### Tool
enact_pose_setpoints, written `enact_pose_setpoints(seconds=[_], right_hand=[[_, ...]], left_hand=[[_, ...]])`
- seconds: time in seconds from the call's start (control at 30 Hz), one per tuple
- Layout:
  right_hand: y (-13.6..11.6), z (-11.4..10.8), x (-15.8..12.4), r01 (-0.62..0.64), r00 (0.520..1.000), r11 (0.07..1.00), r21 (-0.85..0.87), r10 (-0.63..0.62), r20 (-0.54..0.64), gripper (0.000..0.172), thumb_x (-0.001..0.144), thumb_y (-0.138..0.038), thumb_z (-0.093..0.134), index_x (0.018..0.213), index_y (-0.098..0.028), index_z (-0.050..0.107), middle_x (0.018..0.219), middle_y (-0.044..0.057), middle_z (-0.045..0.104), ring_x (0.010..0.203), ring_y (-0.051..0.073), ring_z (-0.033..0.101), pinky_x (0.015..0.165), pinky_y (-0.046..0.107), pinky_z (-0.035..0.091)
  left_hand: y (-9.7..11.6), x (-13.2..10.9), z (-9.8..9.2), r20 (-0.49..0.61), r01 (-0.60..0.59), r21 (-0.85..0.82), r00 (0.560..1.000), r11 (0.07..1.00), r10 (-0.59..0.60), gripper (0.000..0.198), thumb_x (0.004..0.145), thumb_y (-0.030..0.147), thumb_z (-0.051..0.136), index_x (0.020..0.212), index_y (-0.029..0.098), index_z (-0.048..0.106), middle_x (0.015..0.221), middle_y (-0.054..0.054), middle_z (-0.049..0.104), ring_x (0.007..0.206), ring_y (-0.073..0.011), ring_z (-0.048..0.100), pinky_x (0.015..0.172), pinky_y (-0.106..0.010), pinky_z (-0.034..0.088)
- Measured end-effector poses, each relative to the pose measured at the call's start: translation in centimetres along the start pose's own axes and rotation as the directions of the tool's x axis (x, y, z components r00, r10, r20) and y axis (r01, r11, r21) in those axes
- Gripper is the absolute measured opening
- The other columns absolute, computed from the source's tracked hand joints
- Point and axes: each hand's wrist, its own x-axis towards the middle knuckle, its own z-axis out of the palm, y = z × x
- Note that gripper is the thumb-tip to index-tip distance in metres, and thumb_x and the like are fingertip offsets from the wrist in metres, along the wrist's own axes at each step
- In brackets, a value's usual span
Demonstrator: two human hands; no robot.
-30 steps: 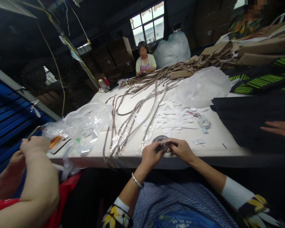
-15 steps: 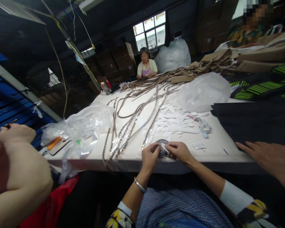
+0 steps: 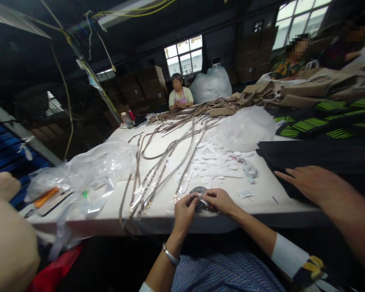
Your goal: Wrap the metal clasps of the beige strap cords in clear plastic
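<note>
At the near edge of the white table, my left hand [image 3: 185, 210] and my right hand [image 3: 221, 201] meet over a dark grey coil [image 3: 198, 189] that looks like a rolled strap or cord. Each hand is closed, thumb pressed to the fingertips. Something small and whitish shows between the fingertips, too small to name. The coil lies partly hidden under my fingers. Just beyond the hands is a scatter of white paper-like strips [image 3: 214, 162]. Left of them, long straps [image 3: 158, 178] with metal clasps lie partly in clear plastic.
Crumpled clear plastic [image 3: 100, 160], an orange-handled tool [image 3: 46, 197] and a phone-like slab [image 3: 54, 202] lie left. A co-worker's hand [image 3: 313, 188] rests by black fabric [image 3: 316, 156] at right; another person's arm [image 3: 9, 239] is close at left. More straps [image 3: 197, 108] are piled ahead.
The view has shifted, so the table appears lower and further left. My hands remain together over the coil. The neighbour's arm at left has moved partly out of view.
</note>
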Motion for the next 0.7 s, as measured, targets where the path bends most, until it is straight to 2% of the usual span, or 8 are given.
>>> enact_pose_setpoints(seconds=[0.07,0.13,0.2,0.3,0.43,0.57,0.63,0.7], right_hand=[[-0.4,0.2,-0.4,0.042,0.999,0.998,-0.045,-0.043,-0.025,0.028,0.082,-0.030,0.055,0.063,-0.017,0.069,0.050,-0.001,0.058,0.048,0.012,0.051,0.048,0.022,0.035],[-0.4,0.4,-0.4,0.064,0.996,0.991,-0.116,-0.071,-0.057,0.023,0.078,-0.026,0.060,0.060,-0.017,0.070,0.051,-0.002,0.058,0.051,0.011,0.051,0.049,0.022,0.034],[-0.1,0.5,0.2,0.059,0.994,0.983,-0.175,-0.075,-0.084,0.017,0.076,-0.026,0.063,0.065,-0.018,0.073,0.050,-0.004,0.058,0.051,0.011,0.052,0.048,0.021,0.033],[0.5,0.5,0.7,0.054,0.990,0.971,-0.233,-0.083,-0.116,0.017,0.074,-0.033,0.067,0.069,-0.020,0.076,0.050,-0.005,0.058,0.051,0.011,0.053,0.046,0.020,0.030],[0.7,1.0,0.2,0.086,0.982,0.955,-0.285,-0.130,-0.139,0.018,0.079,-0.033,0.063,0.076,-0.022,0.077,0.058,-0.004,0.064,0.056,0.012,0.057,0.049,0.020,0.032],[0.0,1.0,-0.7,0.139,0.965,0.907,-0.397,-0.214,-0.151,0.020,0.082,-0.035,0.062,0.095,-0.025,0.073,0.078,-0.001,0.072,0.071,0.017,0.064,0.062,0.022,0.041],[-0.4,0.8,-0.7,0.214,0.937,0.812,-0.543,-0.327,-0.120,0.034,0.081,-0.035,0.064,0.114,-0.026,0.064,0.099,0.002,0.072,0.085,0.019,0.065,0.067,0.024,0.044],[-0.6,0.5,-0.3,0.341,0.884,0.656,-0.673,-0.468,-0.009,0.038,0.084,-0.035,0.062,0.121,-0.026,0.058,0.115,0.002,0.067,0.094,0.018,0.064,0.068,0.023,0.045]], left_hand=[[0.2,0.1,-0.6,0.047,-0.015,0.049,0.999,0.999,0.013,0.026,0.086,0.036,0.055,0.095,0.021,0.074,0.098,-0.004,0.076,0.099,-0.0245,0.069,0.092,-0.037,0.052],[-0.4,0.8,-1.2,0.030,-0.011,0.072,1.000,0.997,0.008,0.033,0.083,0.047,0.056,0.090,0.020,0.073,0.094,-0.006,0.076,0.090,-0.0282,0.071,0.084,-0.040,0.056],[-1.5,2.1,-1.5,0.066,0.070,0.064,0.995,0.995,-0.074,0.042,0.077,0.054,0.059,0.098,0.019,0.071,0.088,-0.006,0.077,0.087,-0.0296,0.073,0.074,-0.037,0.059],[-2.6,3.7,-1.7,0.210,0.205,-0.005,0.957,0.979,-0.199,0.057,0.068,0.057,0.069,0.110,0.019,0.065,0.081,-0.005,0.077,0.089,-0.0295,0.072,0.076,-0.034,0.060],[-3.0,4.0,-1.6,0.324,0.342,-0.168,0.905,0.924,-0.276,0.062,0.060,0.057,0.076,0.109,0.020,0.062,0.081,-0.004,0.077,0.086,-0.0298,0.073,0.072,-0.034,0.061],[-3.1,3.6,-1.2,0.255,0.365,-0.202,0.916,0.909,-0.311,0.061,0.057,0.058,0.078,0.103,0.021,0.066,0.081,-0.004,0.077,0.087,-0.0287,0.073,0.071,-0.031,0.061],[-3.1,3.3,-1.0,0.181,0.332,-0.208,0.937,0.920,-0.297,0.063,0.056,0.061,0.077,0.103,0.019,0.066,0.082,-0.005,0.076,0.086,-0.0285,0.073,0.072,-0.029,0.061],[-3.0,3.0,-0.8,0.149,0.321,-0.225,0.944,0.920,-0.293,0.065,0.055,0.061,0.077,0.104,0.019,0.065,0.084,-0.006,0.076,0.087,-0.0288,0.073,0.074,-0.030,0.060]])
